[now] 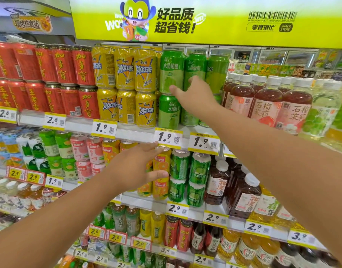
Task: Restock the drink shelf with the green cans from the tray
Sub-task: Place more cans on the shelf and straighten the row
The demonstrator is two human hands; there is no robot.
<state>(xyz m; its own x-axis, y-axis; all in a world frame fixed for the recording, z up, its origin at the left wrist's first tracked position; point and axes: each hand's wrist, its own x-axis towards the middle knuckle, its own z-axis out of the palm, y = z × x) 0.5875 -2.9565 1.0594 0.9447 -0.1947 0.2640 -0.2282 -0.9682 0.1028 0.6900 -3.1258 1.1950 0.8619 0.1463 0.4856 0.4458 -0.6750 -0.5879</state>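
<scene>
Tall green cans (171, 71) stand two high on the top shelf, between yellow tea cans and pink-labelled bottles. My right hand (194, 94) reaches up to the upper row. Its palm and fingers lie against the middle upper green can (196, 64), and its thumb spreads across the lower edge of the left one. Nothing is clasped in it. My left hand (139, 167) is lower, with its fingers apart. The fingertips touch the shelf edge (131, 135) under a 1.9 price tag, and the thumb is in front of an orange can (161, 188). No tray is in view.
Red cans (64, 64) and yellow tea cans (125, 68) fill the top shelf's left side, and bottled teas (266, 101) fill its right. Small dark green cans (199, 169) sit on the shelf below. A yellow sign (224, 20) hangs overhead. Lower shelves hold bottles.
</scene>
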